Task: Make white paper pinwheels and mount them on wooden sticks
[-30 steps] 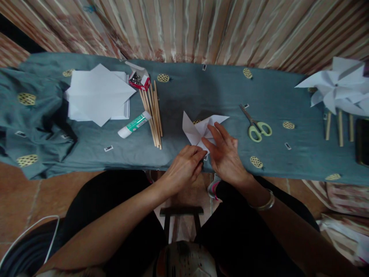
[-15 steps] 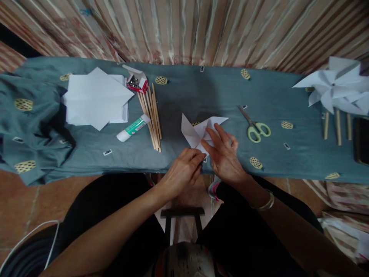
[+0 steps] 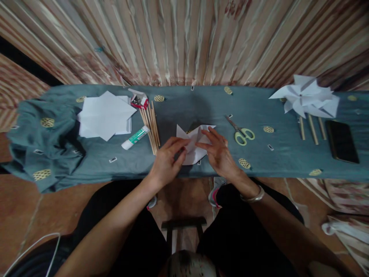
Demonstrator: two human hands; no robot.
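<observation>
A white paper pinwheel (image 3: pixel 195 154), its corners cut apart and some folded toward the middle, lies in front of me near the table's front edge. My left hand (image 3: pixel 167 159) is at its left side, with the index finger and thumb closed on the paper by the centre. From the right, my right hand (image 3: pixel 217 156) grips it, fingertips pressing the folded paper near the middle and the upper right point. The fingers partly hide the folds. Green-handled scissors (image 3: pixel 241 133) rest just right of my right hand.
To the left are stacked white paper sheets (image 3: pixel 105 117), a glue stick (image 3: pixel 135 137), several wooden sticks (image 3: pixel 151 129) and a red box of metal pins (image 3: pixel 140 100). Finished pinwheels (image 3: pixel 307 96) on sticks and a black phone (image 3: pixel 342 141) lie right. A striped curtain (image 3: pixel 184 42) hangs behind.
My left hand has moved from the pinwheel's bottom corner up to its left side near the centre. The lower corner now curves inward. The camera view has shifted.
</observation>
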